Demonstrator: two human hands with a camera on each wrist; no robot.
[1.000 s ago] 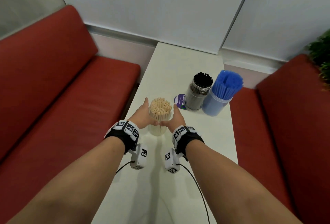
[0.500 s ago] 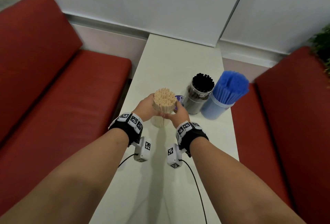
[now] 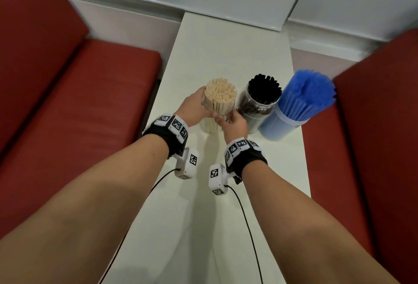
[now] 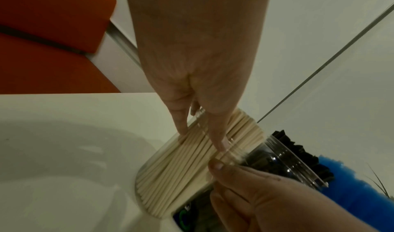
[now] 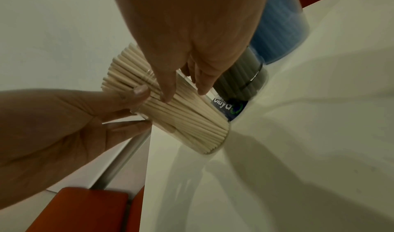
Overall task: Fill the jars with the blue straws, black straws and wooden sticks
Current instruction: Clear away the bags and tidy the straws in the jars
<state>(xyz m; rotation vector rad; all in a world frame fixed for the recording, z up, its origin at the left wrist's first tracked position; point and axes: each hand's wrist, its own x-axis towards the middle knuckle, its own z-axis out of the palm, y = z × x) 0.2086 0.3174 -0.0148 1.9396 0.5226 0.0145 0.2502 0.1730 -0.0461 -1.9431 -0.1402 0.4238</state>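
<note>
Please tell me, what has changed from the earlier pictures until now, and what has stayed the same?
The jar of wooden sticks, held between the left hand and the right hand, moved right and now stands close beside the jar of black straws, hiding the purple label seen earlier. Both hands keep their hold. The black straws' jar and the jar of blue straws stayed side by side on the table.

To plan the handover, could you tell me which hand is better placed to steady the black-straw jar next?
Right. The right hand holds the stick jar on the side touching the black-straw jar; the left hand is on the far side.
</note>
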